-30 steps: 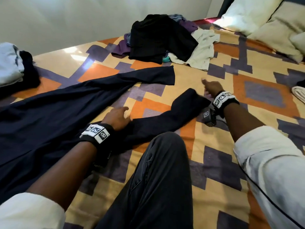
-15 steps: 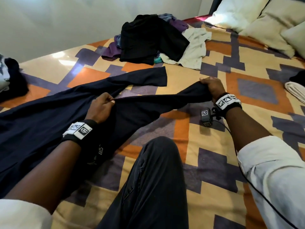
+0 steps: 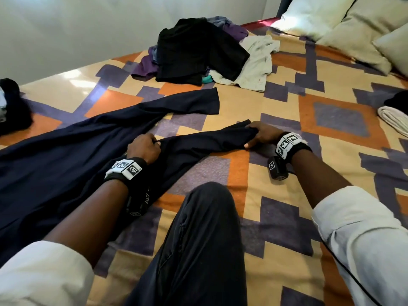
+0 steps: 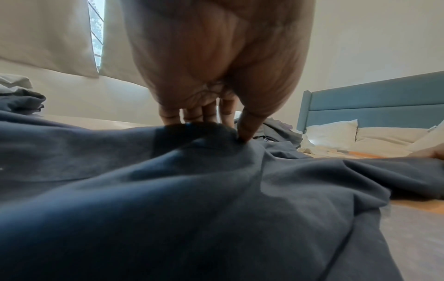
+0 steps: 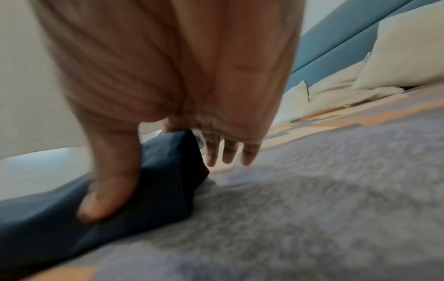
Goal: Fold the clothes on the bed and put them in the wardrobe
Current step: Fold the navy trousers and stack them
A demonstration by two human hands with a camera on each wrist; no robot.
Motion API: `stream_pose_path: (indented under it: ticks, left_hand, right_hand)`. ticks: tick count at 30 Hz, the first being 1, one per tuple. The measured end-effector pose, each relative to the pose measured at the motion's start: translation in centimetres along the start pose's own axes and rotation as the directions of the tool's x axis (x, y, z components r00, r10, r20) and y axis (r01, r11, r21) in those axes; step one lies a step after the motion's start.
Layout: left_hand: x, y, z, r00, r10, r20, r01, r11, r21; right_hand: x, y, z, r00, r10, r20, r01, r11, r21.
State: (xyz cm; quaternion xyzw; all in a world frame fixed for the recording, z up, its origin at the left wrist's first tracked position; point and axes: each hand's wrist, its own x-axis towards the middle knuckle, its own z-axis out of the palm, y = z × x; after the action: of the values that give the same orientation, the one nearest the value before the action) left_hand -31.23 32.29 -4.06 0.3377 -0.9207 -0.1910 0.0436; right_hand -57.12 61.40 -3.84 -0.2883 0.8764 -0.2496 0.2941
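Navy trousers (image 3: pixel 66 164), two legs, two hands pinching

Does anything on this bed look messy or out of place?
Yes. A jumbled heap of clothes lies unfolded near the pillows. The dark trousers are splayed with legs apart; the left hand and right hand grip one leg. Nothing looks damaged.

Pillows (image 3: pixel 326 14), blue headboard (image 4: pixel 374 106), curtains (image 4: pixel 45 36).
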Motion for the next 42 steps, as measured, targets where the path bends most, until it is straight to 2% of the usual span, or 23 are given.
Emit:
stream_pose_path:
  ticks: [2, 3, 6, 9, 12, 14, 16, 17, 19, 20, 22, 24, 26, 28, 29, 31, 33, 35, 37, 38, 40, 42]
  left_hand:
    - [0.1, 0.5, 0.1, 1.0, -0.025, -0.015, 0.025, 1.0, -0.006]
    - [0.3, 0.6, 0.1, 0.999, -0.032, -0.019, 0.032, 0.999, -0.011]
    - [0.5, 0.6, 0.1, 0.998, -0.044, -0.043, 0.042, 0.997, -0.06]
    - [0.5, 0.5, 0.1, 0.995, -0.057, -0.076, 0.047, 0.991, -0.128]
    - [0.5, 0.6, 0.1, 0.983, -0.015, -0.18, -0.028, 0.971, -0.237]
    - [0.8, 0.5, -0.2, 0.97, -0.001, -0.244, -0.078, 0.946, -0.314]
    - [1.3, 0.3, -0.2, 0.963, 0.041, -0.266, -0.106, 0.966, -0.236]
    - [1.4, 0.3, -0.1, 0.964, 0.05, -0.26, -0.09, 0.986, -0.143]
    - [1.2, 0.6, 0.6, 0.972, 0.036, -0.232, -0.031, 0.999, 0.026]
    - [1.0, 0.7, 1.0, 0.976, 0.036, -0.214, -0.024, 0.998, 0.056]
    - [0.2, 0.9, 1.7, 0.988, 0.037, -0.148, -0.04, 0.999, -0.017]
    - [-0.9, 0.9, 2.6, 0.997, 0.074, -0.026, -0.077, 0.989, -0.125]
    - [-2.5, 0.8, 3.5, 0.98, 0.151, 0.127, -0.136, 0.984, -0.117]
    - [-4.0, 1.0, 4.2, 0.933, 0.232, 0.273, -0.213, 0.972, -0.099]
    - [-4.7, 1.1, 4.3, 0.907, 0.275, 0.319, -0.264, 0.961, -0.078]
    - [-5.5, 1.3, 4.5, 0.865, 0.352, 0.358, -0.374, 0.927, -0.007]
    - [-6.2, 1.6, 4.7, 0.822, 0.418, 0.388, -0.48, 0.874, 0.077]
    - [-6.8, 2.0, 5.0, 0.768, 0.446, 0.46, -0.562, 0.813, 0.15]
    - [-7.0, 2.5, 5.0, 0.756, 0.465, 0.461, -0.569, 0.815, 0.109]
    - [-6.9, 2.7, 4.9, 0.763, 0.478, 0.435, -0.549, 0.835, 0.044]
    - [-6.5, 3.2, 4.6, 0.768, 0.509, 0.389, -0.518, 0.851, -0.088]
    - [-6.2, 3.8, 4.1, 0.736, 0.523, 0.43, -0.507, 0.847, -0.161]
  right_hand:
    - [0.2, 0.3, -0.5, 0.987, -0.005, -0.16, 0.019, 0.996, 0.083]
    - [0.3, 0.6, -1.0, 0.981, 0.005, -0.195, 0.03, 0.984, 0.177]
    - [0.2, 1.1, -2.1, 0.979, -0.006, -0.202, 0.093, 0.899, 0.428]
    - [0.6, 0.7, -2.6, 0.942, -0.02, -0.334, 0.159, 0.904, 0.397]
    - [0.9, -0.7, -3.7, 0.857, -0.027, -0.515, 0.217, 0.925, 0.311]
    - [1.0, -2.0, -5.2, 0.764, -0.033, -0.644, 0.246, 0.938, 0.244]
    - [1.8, -2.8, -6.3, 0.69, 0.013, -0.724, 0.214, 0.952, 0.221]
    - [2.6, -2.6, -6.5, 0.686, 0.067, -0.724, 0.132, 0.968, 0.214]
    - [3.6, -1.6, -5.7, 0.761, 0.225, -0.608, -0.166, 0.974, 0.151]
    - [4.0, -0.8, -5.1, 0.803, 0.305, -0.512, -0.283, 0.951, 0.123]
    - [4.0, 0.6, -3.5, 0.85, 0.376, -0.368, -0.364, 0.925, 0.105]
    - [3.9, 1.9, -2.0, 0.87, 0.41, -0.272, -0.378, 0.911, 0.164]
    - [3.5, 2.4, -1.0, 0.869, 0.441, -0.223, -0.411, 0.896, 0.169]
    - [2.9, 2.3, -0.5, 0.876, 0.439, -0.2, -0.419, 0.898, 0.137]
    - [2.6, 2.0, -0.4, 0.887, 0.418, -0.197, -0.415, 0.908, 0.058]
    - [2.4, 1.4, 0.0, 0.901, 0.357, -0.245, -0.384, 0.921, -0.07]
    - [2.5, 0.9, 0.4, 0.902, 0.298, -0.314, -0.329, 0.943, -0.049]
    - [2.5, 1.0, 0.6, 0.913, 0.263, -0.312, -0.309, 0.945, -0.107]
    - [2.1, 1.5, 0.3, 0.894, 0.251, -0.37, -0.282, 0.959, -0.033]
    - [1.8, 1.8, -0.1, 0.867, 0.247, -0.432, -0.249, 0.967, 0.053]
    - [1.7, 2.9, -0.5, 0.774, 0.271, -0.572, -0.19, 0.961, 0.199]
    - [1.5, 3.6, -0.6, 0.763, 0.298, -0.574, -0.23, 0.954, 0.19]
